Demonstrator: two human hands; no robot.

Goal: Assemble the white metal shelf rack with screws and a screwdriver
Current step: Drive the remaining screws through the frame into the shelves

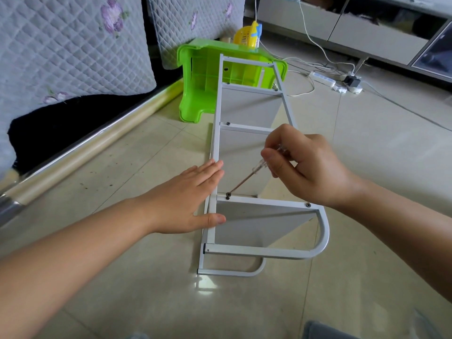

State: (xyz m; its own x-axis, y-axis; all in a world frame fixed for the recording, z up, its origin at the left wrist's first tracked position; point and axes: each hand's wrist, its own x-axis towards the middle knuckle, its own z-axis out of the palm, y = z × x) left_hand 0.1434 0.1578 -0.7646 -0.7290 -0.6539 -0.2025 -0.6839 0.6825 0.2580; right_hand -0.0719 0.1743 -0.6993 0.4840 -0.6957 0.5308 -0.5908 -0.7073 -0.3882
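The white metal shelf rack (pixel 247 129) lies on its side on the tiled floor, with its curved foot tubes nearest me. My left hand (pixel 182 199) presses flat with straight fingers against the rack's left upright. My right hand (pixel 308 167) grips a clear-handled screwdriver (pixel 247 176). Its tip sits on a dark screw (pixel 228 194) at the left end of the near crossbar. Another screw (pixel 308 205) shows at the right end of that bar, and a third screw (pixel 228 123) on the bar farther up.
A green plastic stool (pixel 195 79) lies tipped over behind the rack, with a yellow basket (pixel 245 35) beyond it. A quilted sofa (pixel 68 45) stands to the left. A power strip (pixel 322 78) and white cables lie at the back right, below a grey cabinet (pixel 367 28).
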